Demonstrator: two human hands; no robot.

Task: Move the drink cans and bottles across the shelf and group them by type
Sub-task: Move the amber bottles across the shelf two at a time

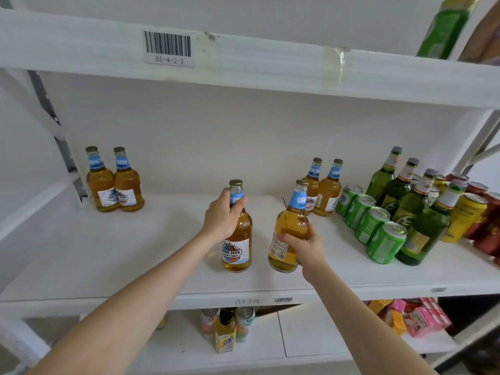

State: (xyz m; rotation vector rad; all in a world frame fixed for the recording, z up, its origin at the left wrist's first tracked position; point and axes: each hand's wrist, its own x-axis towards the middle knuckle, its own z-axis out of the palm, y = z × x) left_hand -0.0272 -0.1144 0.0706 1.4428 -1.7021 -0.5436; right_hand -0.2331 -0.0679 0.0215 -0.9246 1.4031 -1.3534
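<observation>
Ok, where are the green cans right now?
Head view, right side of the shelf: green cans in a row between two amber bottles and the green bottles.

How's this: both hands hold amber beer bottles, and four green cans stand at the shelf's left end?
No: the head view shows the four green cans on the right of the shelf. The left hand and right hand do hold amber beer bottles.

Upright amber bottle (238,239) mid-shelf, gripped at neck; tilted amber bottle (289,234) beside it, gripped at body. Left amber pair (115,185), right amber pair (323,190) upright at back. Green cans (370,223), green bottles (397,190), yellow can (465,215), red cans (487,234) clustered right.
</observation>
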